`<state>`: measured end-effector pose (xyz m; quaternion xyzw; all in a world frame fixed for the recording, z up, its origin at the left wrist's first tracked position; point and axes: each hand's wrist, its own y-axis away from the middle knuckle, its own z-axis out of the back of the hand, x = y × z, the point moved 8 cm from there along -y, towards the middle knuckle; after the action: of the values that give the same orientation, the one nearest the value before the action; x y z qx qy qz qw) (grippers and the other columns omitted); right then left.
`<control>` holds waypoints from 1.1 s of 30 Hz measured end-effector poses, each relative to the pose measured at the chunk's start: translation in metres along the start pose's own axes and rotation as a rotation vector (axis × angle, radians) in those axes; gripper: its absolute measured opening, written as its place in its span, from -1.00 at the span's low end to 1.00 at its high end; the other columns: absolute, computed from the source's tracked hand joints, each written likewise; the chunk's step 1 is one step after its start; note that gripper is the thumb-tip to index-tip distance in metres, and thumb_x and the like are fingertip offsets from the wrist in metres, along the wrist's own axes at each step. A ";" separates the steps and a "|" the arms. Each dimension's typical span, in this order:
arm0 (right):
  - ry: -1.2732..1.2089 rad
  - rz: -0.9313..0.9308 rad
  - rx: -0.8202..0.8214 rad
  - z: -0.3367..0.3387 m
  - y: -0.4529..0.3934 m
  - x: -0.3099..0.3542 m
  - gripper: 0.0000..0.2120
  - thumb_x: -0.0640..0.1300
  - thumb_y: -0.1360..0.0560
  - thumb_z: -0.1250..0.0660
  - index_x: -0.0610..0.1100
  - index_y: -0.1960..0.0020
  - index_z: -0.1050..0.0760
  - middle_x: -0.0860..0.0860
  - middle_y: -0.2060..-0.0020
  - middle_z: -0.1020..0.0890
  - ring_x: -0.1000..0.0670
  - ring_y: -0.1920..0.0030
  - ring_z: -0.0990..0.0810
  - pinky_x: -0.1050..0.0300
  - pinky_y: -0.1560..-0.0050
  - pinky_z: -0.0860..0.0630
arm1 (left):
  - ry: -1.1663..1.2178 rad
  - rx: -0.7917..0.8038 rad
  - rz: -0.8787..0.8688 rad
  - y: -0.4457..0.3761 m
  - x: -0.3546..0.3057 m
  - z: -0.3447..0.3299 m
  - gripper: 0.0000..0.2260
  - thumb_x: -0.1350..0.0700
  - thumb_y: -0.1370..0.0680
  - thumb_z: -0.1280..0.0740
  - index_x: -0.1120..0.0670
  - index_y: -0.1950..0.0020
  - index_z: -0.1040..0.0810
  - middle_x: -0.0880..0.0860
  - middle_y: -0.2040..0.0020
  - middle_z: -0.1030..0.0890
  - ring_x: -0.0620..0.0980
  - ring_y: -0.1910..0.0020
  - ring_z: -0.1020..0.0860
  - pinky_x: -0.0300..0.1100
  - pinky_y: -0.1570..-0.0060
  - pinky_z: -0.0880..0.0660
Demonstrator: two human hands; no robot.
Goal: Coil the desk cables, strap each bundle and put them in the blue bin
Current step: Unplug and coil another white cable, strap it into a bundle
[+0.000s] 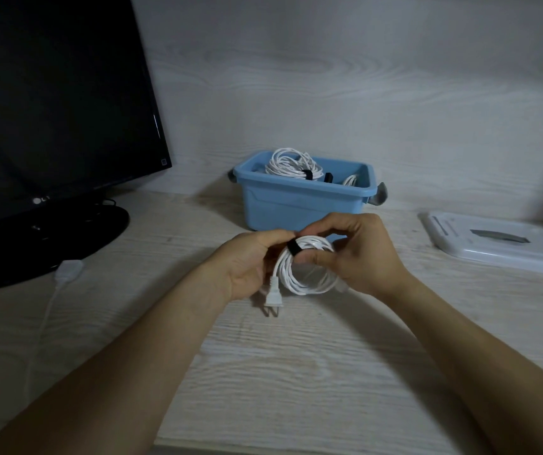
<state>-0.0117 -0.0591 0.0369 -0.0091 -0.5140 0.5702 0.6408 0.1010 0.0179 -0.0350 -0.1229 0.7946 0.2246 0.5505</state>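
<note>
Head view: both hands meet over the worktop (296,372), just in front of the blue bin (303,205). Between them they hold a white coil (309,274) upright, its loops hanging down toward the worktop. The left hand (250,264) has its grip clenched round the coil's left side, fingers curled at the top. The right hand (362,254) grips the right side, thumb and forefinger pinching at the black strap (294,248), which wraps the top of the coil. The coil's plug (273,298) hangs below the left hand, prongs pointing down, just above the worktop.

In the bin lies a strapped white bundle (291,164), and part of a second bundle (350,180) shows at the right. A white lid (499,239) lies flat on the worktop to the right of the bin, well apart from it. At left stands a dark monitor (56,103) on a round base, with a loose white cable (47,310) trailing toward the front edge.
</note>
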 end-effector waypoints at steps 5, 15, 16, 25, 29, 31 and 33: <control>0.018 0.028 -0.060 0.001 0.000 0.001 -0.72 -0.13 -0.23 -0.66 -0.02 0.09 -0.71 0.14 0.18 -0.72 0.15 0.11 -0.68 0.35 0.18 -0.53 | -0.005 0.040 0.008 0.002 -0.001 0.000 -0.57 0.15 -0.54 -0.34 0.31 -0.36 -0.47 0.26 -0.13 -0.54 0.17 -0.06 -0.51 0.10 -0.18 -0.47; -0.093 -0.044 -0.075 0.000 0.001 -0.011 -0.72 -0.02 -0.25 -0.58 -0.04 0.06 -0.71 0.07 0.19 -0.75 0.10 0.18 -0.71 0.23 0.10 -0.61 | -0.280 -0.054 -0.283 0.005 -0.023 0.008 -0.74 0.01 -0.57 -0.35 0.20 0.04 -0.68 0.08 0.15 -0.72 -0.07 0.17 -0.66 -0.24 0.10 -0.56; -0.113 -0.059 -0.095 0.003 0.000 -0.014 -0.72 -0.03 -0.24 -0.58 -0.05 0.07 -0.71 0.07 0.19 -0.75 0.09 0.18 -0.72 0.24 0.10 -0.61 | -0.296 -0.039 -0.307 0.007 -0.025 0.005 -0.73 0.00 -0.57 -0.34 0.19 0.04 -0.68 0.08 0.15 -0.72 -0.07 0.17 -0.67 -0.25 0.11 -0.56; -0.100 -0.118 0.027 0.002 -0.004 -0.031 -0.72 -0.13 -0.31 -0.59 -0.19 0.02 -0.68 0.00 0.15 -0.75 0.02 0.16 -0.71 0.15 0.07 -0.63 | -0.459 -0.047 -0.400 0.009 -0.018 -0.006 -0.82 0.11 -0.61 -0.30 0.12 0.09 -0.67 0.02 0.30 -0.67 -0.14 0.31 -0.61 -0.28 0.21 -0.52; -0.069 -0.135 0.170 0.000 -0.001 -0.037 -0.66 -0.30 -0.43 -0.51 -0.04 -0.15 -0.63 0.06 0.00 -0.72 0.07 -0.02 -0.69 0.14 -0.03 -0.61 | -0.531 -0.104 -0.412 0.013 -0.022 -0.006 -0.82 0.12 -0.63 -0.27 0.14 0.05 -0.63 -0.05 0.34 -0.63 -0.27 0.50 -0.52 -0.43 0.47 -0.39; -0.014 -0.101 0.188 -0.001 -0.002 -0.035 -0.52 -0.34 -0.39 -0.50 -0.02 -0.25 -0.57 0.05 -0.05 -0.70 0.08 -0.06 -0.67 0.17 -0.03 -0.61 | -0.459 -0.106 -0.393 0.016 -0.023 -0.007 -0.85 0.15 -0.62 -0.29 0.17 0.03 -0.63 -0.06 0.36 -0.64 -0.24 0.53 -0.53 -0.44 0.52 -0.38; 0.083 -0.049 0.172 -0.004 -0.002 -0.030 -0.49 -0.32 -0.36 -0.56 -0.03 -0.25 -0.57 0.08 -0.05 -0.68 0.13 -0.07 -0.65 0.27 -0.05 -0.56 | -0.385 -0.093 -0.371 0.018 -0.023 -0.009 -0.85 0.17 -0.60 -0.32 0.24 -0.02 -0.63 -0.04 0.35 -0.65 -0.21 0.51 -0.55 -0.42 0.49 -0.41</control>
<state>-0.0025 -0.0797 0.0173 0.0353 -0.4362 0.5954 0.6737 0.0942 0.0279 -0.0075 -0.2463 0.6281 0.1754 0.7169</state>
